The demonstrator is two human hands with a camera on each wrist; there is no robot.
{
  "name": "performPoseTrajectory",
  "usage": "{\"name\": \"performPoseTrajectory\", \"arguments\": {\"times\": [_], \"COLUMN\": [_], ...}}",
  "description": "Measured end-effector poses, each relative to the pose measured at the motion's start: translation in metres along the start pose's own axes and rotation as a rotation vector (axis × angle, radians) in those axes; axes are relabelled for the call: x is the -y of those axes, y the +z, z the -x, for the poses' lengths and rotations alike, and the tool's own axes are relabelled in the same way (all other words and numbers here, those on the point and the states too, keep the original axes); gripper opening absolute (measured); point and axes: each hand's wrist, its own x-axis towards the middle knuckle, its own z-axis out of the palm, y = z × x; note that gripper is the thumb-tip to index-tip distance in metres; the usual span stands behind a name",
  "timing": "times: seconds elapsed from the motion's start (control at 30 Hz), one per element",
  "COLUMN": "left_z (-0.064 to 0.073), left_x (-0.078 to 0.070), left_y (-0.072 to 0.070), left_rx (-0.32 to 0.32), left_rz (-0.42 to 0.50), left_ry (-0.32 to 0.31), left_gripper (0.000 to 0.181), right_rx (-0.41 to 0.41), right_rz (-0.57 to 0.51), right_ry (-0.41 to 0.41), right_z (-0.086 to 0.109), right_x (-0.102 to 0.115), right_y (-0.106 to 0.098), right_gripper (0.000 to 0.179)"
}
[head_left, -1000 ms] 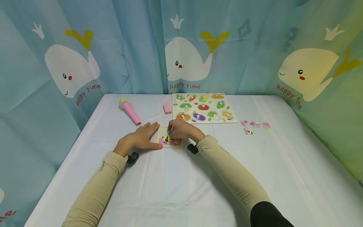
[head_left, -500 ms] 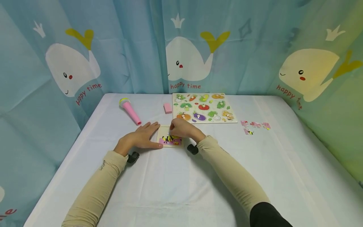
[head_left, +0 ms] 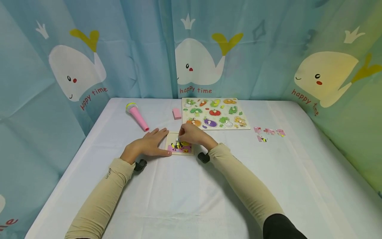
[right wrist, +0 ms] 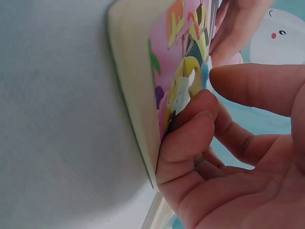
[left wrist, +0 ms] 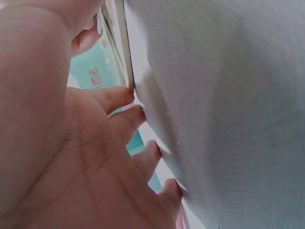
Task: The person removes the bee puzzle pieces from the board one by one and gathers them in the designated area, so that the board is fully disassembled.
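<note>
My left hand (head_left: 149, 143) lies with straight, spread fingers at the left edge of a small wooden jigsaw board (head_left: 169, 137). Its thumb touches the near left corner and the index fingertip reaches the far left corner. Over the board, my right hand (head_left: 193, 135) pinches a small jigsaw piece (right wrist: 205, 74) between thumb and index finger; a bluish edge of it shows in the right wrist view. The piece stands tilted at the yellow and black bee picture (head_left: 178, 146) on pink pieces in the frame. My right fingers hide the board's far right part.
Loose pink jigsaw pieces (head_left: 269, 131) lie in a group to the right. Behind the board are a vegetable peg puzzle (head_left: 222, 106), a pink block (head_left: 176, 114) and a pink toy microphone (head_left: 138, 118). A blue whale-print curtain (head_left: 143, 59) borders the white table (head_left: 176, 199).
My right hand has shifted slightly right and away over the board with the piece, uncovering more of the bee picture. My left hand stays at the board's left edge.
</note>
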Motion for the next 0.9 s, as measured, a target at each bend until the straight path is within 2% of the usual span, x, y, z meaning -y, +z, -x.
{"name": "performPoseTrajectory", "arguments": {"times": [0.2, 0.4, 0.63, 0.77, 0.9], "left_z": [-0.002, 0.000, 0.001, 0.000, 0.001], "left_x": [0.000, -0.001, -0.001, -0.001, -0.002], "left_y": [0.000, -0.001, -0.001, 0.000, 0.000], "left_rx": [0.000, 0.001, 0.004, 0.006, 0.005], "left_rz": [-0.011, -0.009, 0.012, 0.001, -0.004], "left_ry": [0.002, -0.004, 0.003, -0.004, -0.008], "left_gripper": [0.105, 0.105, 0.105, 0.104, 0.103], "right_rx": [-0.018, -0.031, 0.023, 0.036, 0.014], "right_rz": [-0.029, -0.176, -0.301, -0.281, -0.242], "right_ry": [-0.015, -0.011, -0.045, -0.067, -0.096], "right_z": [0.001, 0.002, 0.009, 0.012, 0.013], "right_x": [-0.002, -0.009, -0.012, -0.011, -0.011], "right_y": [-0.001, -0.004, -0.006, -0.006, -0.004], "right_gripper": [0.009, 0.007, 0.008, 0.012, 0.013]}}
